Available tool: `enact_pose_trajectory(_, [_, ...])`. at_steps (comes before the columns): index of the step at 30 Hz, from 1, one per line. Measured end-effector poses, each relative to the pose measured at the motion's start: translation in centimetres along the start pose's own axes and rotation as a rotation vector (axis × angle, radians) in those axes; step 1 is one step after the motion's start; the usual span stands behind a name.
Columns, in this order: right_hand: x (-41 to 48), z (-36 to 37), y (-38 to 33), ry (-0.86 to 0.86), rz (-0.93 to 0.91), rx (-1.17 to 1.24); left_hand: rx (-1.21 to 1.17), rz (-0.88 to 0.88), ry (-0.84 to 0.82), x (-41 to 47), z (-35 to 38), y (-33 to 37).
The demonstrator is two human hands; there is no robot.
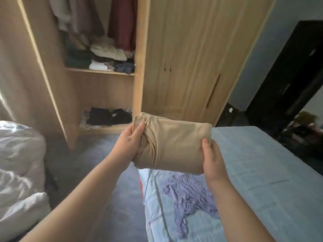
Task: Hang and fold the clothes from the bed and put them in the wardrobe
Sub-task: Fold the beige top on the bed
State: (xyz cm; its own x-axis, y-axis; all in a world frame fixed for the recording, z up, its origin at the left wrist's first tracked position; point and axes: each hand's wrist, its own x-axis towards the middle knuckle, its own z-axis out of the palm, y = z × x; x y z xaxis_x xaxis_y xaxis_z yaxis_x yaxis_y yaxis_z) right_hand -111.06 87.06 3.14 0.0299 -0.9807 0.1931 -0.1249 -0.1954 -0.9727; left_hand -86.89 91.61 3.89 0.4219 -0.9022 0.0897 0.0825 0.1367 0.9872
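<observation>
Folded tan stretch-fabric garment [174, 145]: a compact rectangular bundle, held in the air above the left edge of the bed, near its far corner.

Surroundings: pale wooden wardrobe [183, 58] straight ahead, its left door [26, 67] swung open, its right doors closed. Inside: dark red hanging garment [122, 23] beside pale hanging pieces; upper shelf [99, 71] carrying mixed folded stacks [104, 55] in cream, green, white and navy; bottom shelf carrying dark folded clothes [108, 117]. Between bundle and open compartment, only bare floor shows. Crumpled lavender garment [190, 198] lies on the bed, near its left edge, below the bundle.

Grip: left hand [130, 145] holds the bundle's bunched left end, thumb [139, 127] pressed on top, fingers curled underneath and out of sight. Right hand [213, 158] holds the right end, thumb [206, 144] on top, fingers hidden below. Both hands are clamped on the cloth.

Surface and room: bed with light blue sheet [262, 163] fills the lower right. Grey carpet [90, 154] lies between bed and wardrobe. White rumpled duvet [19, 163] at the left edge. Tall black cabinet [288, 75] stands at the far right, against a pale blue wall.
</observation>
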Motion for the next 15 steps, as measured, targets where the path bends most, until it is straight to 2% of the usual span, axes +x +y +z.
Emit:
enact_pose_trajectory(6, [6.8,18.6,-1.5,-0.206,-0.070,-0.082,-0.001,0.078,0.195,7.5,-15.7,1.5])
enact_pose_trajectory(11, [11.4,32.5,-3.0,-0.272,-0.176,-0.146,0.065,0.129,0.327,14.9,-26.6,1.5])
enact_pose_trajectory(15, [14.7,39.7,-3.3,-0.254,-0.193,-0.156,0.081,0.154,0.400,20.3,-31.4,1.3])
